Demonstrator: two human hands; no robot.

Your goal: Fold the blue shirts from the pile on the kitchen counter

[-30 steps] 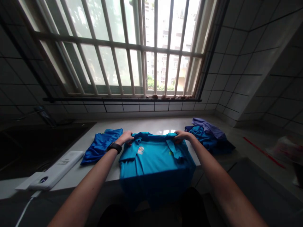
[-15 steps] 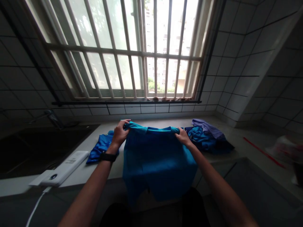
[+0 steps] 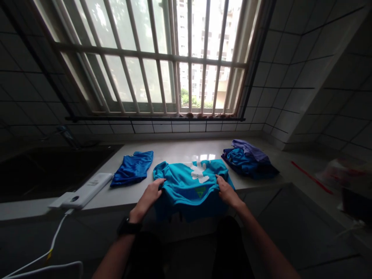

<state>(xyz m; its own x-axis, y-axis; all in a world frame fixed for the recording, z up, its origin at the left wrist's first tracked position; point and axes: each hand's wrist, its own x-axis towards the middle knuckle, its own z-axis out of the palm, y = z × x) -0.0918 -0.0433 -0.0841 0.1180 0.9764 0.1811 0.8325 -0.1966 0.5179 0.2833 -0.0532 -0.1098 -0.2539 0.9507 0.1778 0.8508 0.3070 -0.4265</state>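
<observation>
A bright turquoise shirt (image 3: 180, 174) with a white print and a small green triangle lies partly on the counter, its near part hanging over the front edge. My left hand (image 3: 151, 192) is closed on the shirt's left side. On its right side, my right hand (image 3: 227, 190) pinches the cloth. The fabric sags in folds between both hands. To the left rests a folded blue garment (image 3: 133, 167), apart from the shirt. On the right sits a crumpled pile of blue and purple clothes (image 3: 250, 159).
A white power strip (image 3: 90, 190) with a cable lies at the counter's left front, beside a dark sink (image 3: 58, 170) with a faucet (image 3: 68, 136). A red strip (image 3: 310, 177) and a plastic bag (image 3: 338, 172) are at right. A barred window (image 3: 157, 58) is behind.
Both hands have come down and nearer with the shirt, which was held up by its collar end. It now lies over the counter edge with its printed side showing.
</observation>
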